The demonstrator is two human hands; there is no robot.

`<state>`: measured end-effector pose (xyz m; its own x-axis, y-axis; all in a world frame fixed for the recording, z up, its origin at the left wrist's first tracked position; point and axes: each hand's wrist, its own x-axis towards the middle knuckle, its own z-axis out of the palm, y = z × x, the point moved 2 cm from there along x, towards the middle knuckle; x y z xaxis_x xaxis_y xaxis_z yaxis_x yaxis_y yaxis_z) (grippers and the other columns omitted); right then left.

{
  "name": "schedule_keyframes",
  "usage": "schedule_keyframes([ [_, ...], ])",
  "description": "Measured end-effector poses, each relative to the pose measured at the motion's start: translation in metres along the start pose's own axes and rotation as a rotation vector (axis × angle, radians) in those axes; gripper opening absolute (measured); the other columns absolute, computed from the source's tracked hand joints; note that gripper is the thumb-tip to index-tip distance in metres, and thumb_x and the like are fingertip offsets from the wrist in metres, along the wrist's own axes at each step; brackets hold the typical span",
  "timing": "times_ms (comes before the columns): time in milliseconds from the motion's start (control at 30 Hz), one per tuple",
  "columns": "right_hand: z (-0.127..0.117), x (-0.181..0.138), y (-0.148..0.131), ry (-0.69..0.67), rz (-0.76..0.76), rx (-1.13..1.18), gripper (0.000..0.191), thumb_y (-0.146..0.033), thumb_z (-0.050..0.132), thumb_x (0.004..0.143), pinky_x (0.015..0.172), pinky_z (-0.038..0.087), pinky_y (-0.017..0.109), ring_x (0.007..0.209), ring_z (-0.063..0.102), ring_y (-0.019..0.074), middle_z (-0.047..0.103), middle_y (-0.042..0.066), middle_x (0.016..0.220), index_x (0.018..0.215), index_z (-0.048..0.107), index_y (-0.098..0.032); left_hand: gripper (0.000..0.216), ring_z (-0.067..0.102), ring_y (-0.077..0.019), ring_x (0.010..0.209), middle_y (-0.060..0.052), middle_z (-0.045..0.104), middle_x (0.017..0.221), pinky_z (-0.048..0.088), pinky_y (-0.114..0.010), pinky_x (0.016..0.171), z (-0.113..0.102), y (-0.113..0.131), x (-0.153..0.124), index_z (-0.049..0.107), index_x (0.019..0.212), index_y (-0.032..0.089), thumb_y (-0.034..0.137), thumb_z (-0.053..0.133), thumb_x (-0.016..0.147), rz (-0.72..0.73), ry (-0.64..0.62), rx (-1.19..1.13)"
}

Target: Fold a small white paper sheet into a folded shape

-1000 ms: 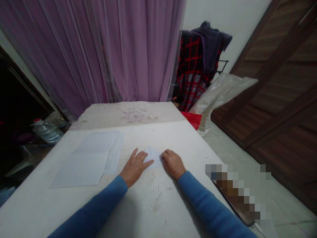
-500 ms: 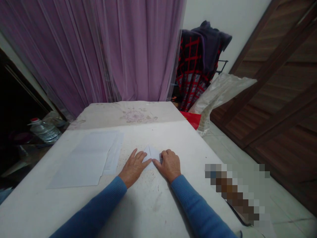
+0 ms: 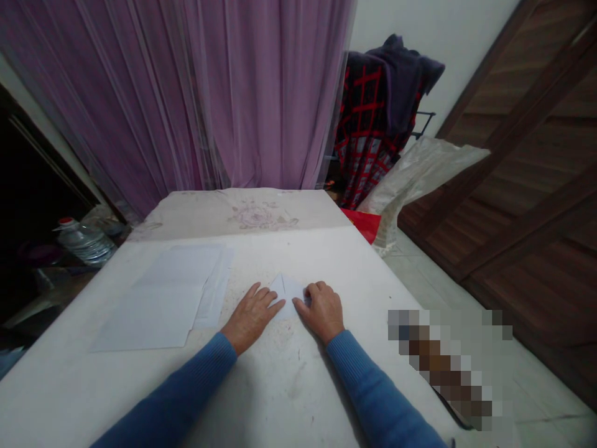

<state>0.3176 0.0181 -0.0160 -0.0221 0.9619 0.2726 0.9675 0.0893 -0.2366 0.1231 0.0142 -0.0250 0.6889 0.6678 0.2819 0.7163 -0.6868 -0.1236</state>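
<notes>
A small folded sheet of white paper lies on the table, with a pointed top and a slit-like line running down from the tip. My left hand rests flat on its left side, fingers spread and thumb pointing in over the paper. At the right edge is my right hand, its fingers bent and its thumb stretched toward the middle of the paper. A gap shows between that thumb and the bent fingers. Parts of the paper's side edges are hidden under both hands.
Larger white sheets overlap on the left of the table. A plastic bottle with a red cap stands beyond the left edge. Purple curtains hang behind. A pixelated patch covers something at the right edge.
My right hand has shifted slightly right, and its thumb has drawn away from the left thumb. More of the paper's middle shows. My left hand stays almost in place.
</notes>
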Motion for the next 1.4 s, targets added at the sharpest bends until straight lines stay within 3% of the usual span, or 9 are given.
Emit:
schedule_keyframes([
  [300, 0.002, 0.005, 0.015, -0.054, -0.017, 0.174, 0.006, -0.023, 0.060, 0.084, 0.076, 0.040, 0.028, 0.086, 0.059, 0.0194, 0.064, 0.004, 0.090, 0.087, 0.064, -0.021, 0.042, 0.053, -0.0172, 0.114, -0.002, 0.063, 0.119, 0.027, -0.042, 0.112, -0.003, 0.000, -0.002, 0.055, 0.126, 0.031, 0.009, 0.044, 0.093, -0.006, -0.022, 0.024],
  [567, 0.015, 0.007, 0.036, 0.010, -0.036, 0.362, 0.015, -0.011, 0.052, 0.079, 0.075, 0.044, 0.026, 0.081, 0.059, 0.0172, 0.064, 0.003, 0.085, 0.083, 0.064, -0.020, 0.046, 0.054, -0.0173, 0.114, -0.002, 0.062, 0.123, 0.027, -0.042, 0.112, 0.003, -0.002, -0.003, 0.053, 0.129, 0.031, 0.007, 0.045, 0.091, -0.012, -0.041, 0.010],
  [800, 0.023, 0.006, 0.048, 0.121, -0.076, 0.514, 0.017, -0.014, 0.046, 0.077, 0.075, 0.045, 0.030, 0.079, 0.060, 0.0187, 0.065, 0.005, 0.081, 0.078, 0.062, -0.020, 0.049, 0.052, -0.0168, 0.117, -0.001, 0.060, 0.126, 0.024, -0.042, 0.114, 0.006, -0.002, -0.004, 0.051, 0.132, 0.032, 0.006, 0.043, 0.091, -0.036, -0.070, -0.007],
  [933, 0.023, 0.005, 0.061, 0.268, 0.142, 0.721, 0.015, -0.026, 0.048, 0.077, 0.066, 0.047, 0.030, 0.070, 0.059, 0.0180, 0.064, 0.004, 0.079, 0.084, 0.060, -0.020, 0.050, 0.052, -0.0177, 0.116, -0.002, 0.060, 0.126, 0.026, -0.042, 0.113, 0.004, -0.002, -0.004, 0.051, 0.131, 0.031, 0.004, 0.043, 0.089, -0.026, -0.080, -0.016],
  [1000, 0.020, 0.004, 0.065, 0.348, 0.319, 0.841, 0.021, -0.034, 0.048, 0.080, 0.060, 0.048, 0.029, 0.064, 0.059, 0.0175, 0.065, 0.004, 0.079, 0.089, 0.058, -0.019, 0.051, 0.052, -0.0177, 0.116, -0.003, 0.060, 0.126, 0.026, -0.042, 0.112, 0.003, -0.002, -0.004, 0.050, 0.131, 0.030, 0.003, 0.043, 0.089, -0.017, -0.088, -0.025],
  [1067, 0.014, 0.003, 0.061, 0.372, 0.371, 0.887, 0.028, -0.039, 0.048, 0.083, 0.058, 0.048, 0.029, 0.063, 0.061, 0.0173, 0.066, 0.005, 0.080, 0.098, 0.057, -0.018, 0.051, 0.052, -0.0177, 0.116, -0.003, 0.059, 0.127, 0.026, -0.043, 0.113, 0.002, -0.002, -0.003, 0.050, 0.132, 0.030, 0.003, 0.042, 0.089, -0.017, -0.092, -0.031],
  [1167, 0.005, 0.004, 0.038, 0.252, 0.103, 0.727, 0.027, -0.037, 0.048, 0.086, 0.067, 0.048, 0.027, 0.071, 0.063, 0.0168, 0.068, 0.005, 0.085, 0.102, 0.061, -0.019, 0.049, 0.051, -0.0181, 0.117, -0.003, 0.059, 0.127, 0.024, -0.043, 0.113, 0.003, -0.002, -0.003, 0.050, 0.131, 0.031, 0.005, 0.043, 0.090, -0.030, -0.100, -0.018],
  [1267, 0.005, 0.006, 0.015, 0.046, -0.193, 0.494, 0.019, -0.029, 0.048, 0.088, 0.072, 0.045, 0.026, 0.077, 0.063, 0.0165, 0.070, 0.004, 0.084, 0.087, 0.066, -0.022, 0.047, 0.052, -0.0180, 0.116, -0.002, 0.059, 0.127, 0.023, -0.043, 0.114, 0.003, -0.001, -0.002, 0.051, 0.130, 0.032, 0.007, 0.043, 0.092, -0.043, -0.113, -0.007],
  [1400, 0.013, 0.011, 0.007, -0.063, -0.253, 0.336, 0.018, -0.024, 0.049, 0.089, 0.071, 0.042, 0.025, 0.077, 0.062, 0.0160, 0.070, 0.003, 0.081, 0.083, 0.066, -0.022, 0.046, 0.052, -0.0178, 0.116, -0.002, 0.059, 0.127, 0.023, -0.043, 0.113, 0.002, 0.000, -0.001, 0.051, 0.131, 0.032, 0.008, 0.044, 0.092, -0.043, -0.116, -0.033],
])
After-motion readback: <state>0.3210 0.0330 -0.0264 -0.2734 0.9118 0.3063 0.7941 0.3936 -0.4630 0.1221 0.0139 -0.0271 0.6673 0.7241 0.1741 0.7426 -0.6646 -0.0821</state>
